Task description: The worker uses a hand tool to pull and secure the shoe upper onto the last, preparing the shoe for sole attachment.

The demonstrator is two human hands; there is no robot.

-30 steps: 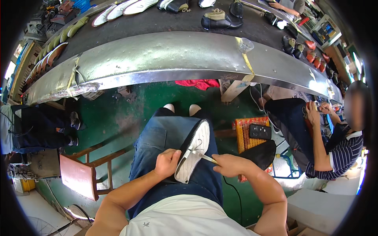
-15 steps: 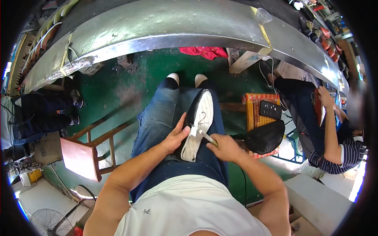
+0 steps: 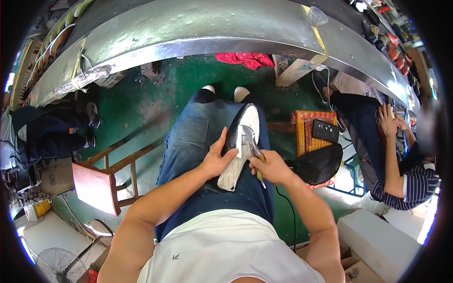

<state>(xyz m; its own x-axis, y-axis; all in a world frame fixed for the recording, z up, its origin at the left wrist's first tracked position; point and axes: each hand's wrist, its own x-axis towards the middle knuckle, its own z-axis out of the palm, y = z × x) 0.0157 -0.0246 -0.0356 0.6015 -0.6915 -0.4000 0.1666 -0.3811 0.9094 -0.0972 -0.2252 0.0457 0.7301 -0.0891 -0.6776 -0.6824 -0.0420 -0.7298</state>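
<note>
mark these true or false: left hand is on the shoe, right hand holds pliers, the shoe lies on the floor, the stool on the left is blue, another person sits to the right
1. The left hand rests on the shoe. True.
2. The right hand holds metal pliers at the shoe. True.
3. The shoe lies on the floor. False: it lies on the person's lap, sole side up.
4. The stool on the left is blue. False: the wooden stool has a reddish seat.
5. Another person sits to the right. True: a person in a striped top sits there.
</note>
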